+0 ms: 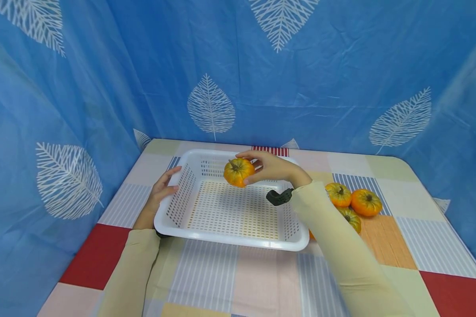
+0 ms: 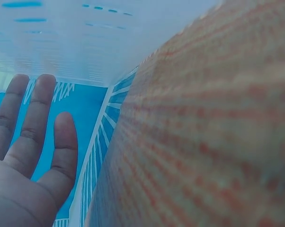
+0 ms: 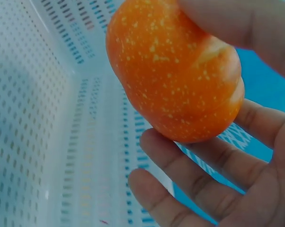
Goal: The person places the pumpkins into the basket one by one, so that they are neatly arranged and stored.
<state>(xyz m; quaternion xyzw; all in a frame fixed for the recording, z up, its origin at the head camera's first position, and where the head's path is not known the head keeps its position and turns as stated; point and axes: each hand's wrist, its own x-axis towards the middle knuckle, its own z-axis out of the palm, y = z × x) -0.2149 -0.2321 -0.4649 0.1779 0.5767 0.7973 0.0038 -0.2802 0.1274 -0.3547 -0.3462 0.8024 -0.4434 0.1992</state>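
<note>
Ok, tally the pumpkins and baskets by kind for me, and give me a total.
Pumpkins: 5 (one in the right hand, its pumpkin; three plain on the table; one orange edge, mostly hidden by the sleeve, probably a fifth)
White basket: 1
Total: 6, counting that hidden one

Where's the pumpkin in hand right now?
In the head view, the held pumpkin is near picture centre, gripped by the right hand over the white basket, left of the other pumpkins on the table.
</note>
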